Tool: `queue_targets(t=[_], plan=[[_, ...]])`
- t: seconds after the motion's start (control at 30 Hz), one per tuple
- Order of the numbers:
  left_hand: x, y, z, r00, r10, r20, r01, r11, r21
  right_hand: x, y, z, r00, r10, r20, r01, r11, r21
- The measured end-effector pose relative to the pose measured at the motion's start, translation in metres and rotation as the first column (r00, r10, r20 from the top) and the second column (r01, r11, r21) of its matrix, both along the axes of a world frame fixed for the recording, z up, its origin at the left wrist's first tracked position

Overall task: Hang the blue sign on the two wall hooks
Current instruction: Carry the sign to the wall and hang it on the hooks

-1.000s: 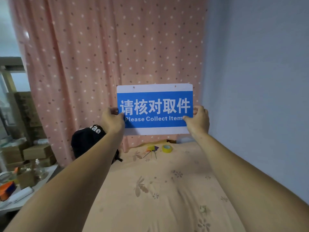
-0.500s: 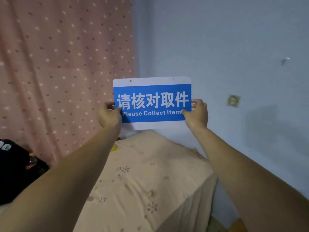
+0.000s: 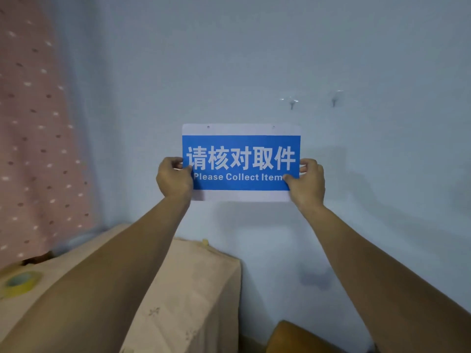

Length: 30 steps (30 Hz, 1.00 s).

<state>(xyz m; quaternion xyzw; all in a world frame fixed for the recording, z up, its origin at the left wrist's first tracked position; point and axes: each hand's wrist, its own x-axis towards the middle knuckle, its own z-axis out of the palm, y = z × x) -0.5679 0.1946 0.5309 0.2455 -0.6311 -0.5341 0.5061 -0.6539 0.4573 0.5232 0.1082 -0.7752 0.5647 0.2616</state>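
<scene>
I hold the blue sign [image 3: 240, 161] upright in front of the pale blue wall. It has white lettering and white strips at top and bottom. Two small holes pierce its top strip. My left hand [image 3: 173, 178] grips its lower left edge and my right hand [image 3: 307, 180] grips its lower right edge. Two small clear hooks are stuck to the wall above and to the right of the sign: the left hook [image 3: 292, 103] and the right hook [image 3: 334, 100]. The sign hangs below both hooks, apart from them.
A table under a peach cloth [image 3: 193, 289] stands below left, against the wall, with a roll of yellow tape [image 3: 21, 282] on it. A pink dotted curtain [image 3: 33, 128] covers the left. An orange-brown object [image 3: 305, 337] sits low on the floor at right.
The view has swung right from the curtain to the wall, and both hooks have come into sight. My hands keep the same grip on the sign, now closer to the wall.
</scene>
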Motion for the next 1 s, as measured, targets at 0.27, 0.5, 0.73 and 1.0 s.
queue_targets(t=[0.27, 0.5, 0.73, 1.0], plan=[[-0.125, 0.061, 0.007, 0.990, -0.141, -0.012, 0.141, 0.990, -0.014, -0.082, 0.072, 0.005, 0.989, -0.149, -0.023, 0.149, 0.989, -0.011], [-0.214, 0.085, 0.018, 0.972, -0.235, -0.018, 0.235, 0.972, -0.022, -0.151, 0.098, 0.006, 0.965, -0.253, -0.070, 0.251, 0.967, -0.038], [-0.306, 0.084, 0.041, 0.942, -0.334, -0.037, 0.333, 0.942, -0.036, -0.221, 0.096, 0.023, 0.950, -0.301, -0.086, 0.292, 0.951, -0.100], [-0.393, 0.085, 0.061, 0.890, -0.454, -0.042, 0.451, 0.890, -0.063, -0.278, 0.095, 0.037, 0.905, -0.410, -0.113, 0.389, 0.905, -0.170]])
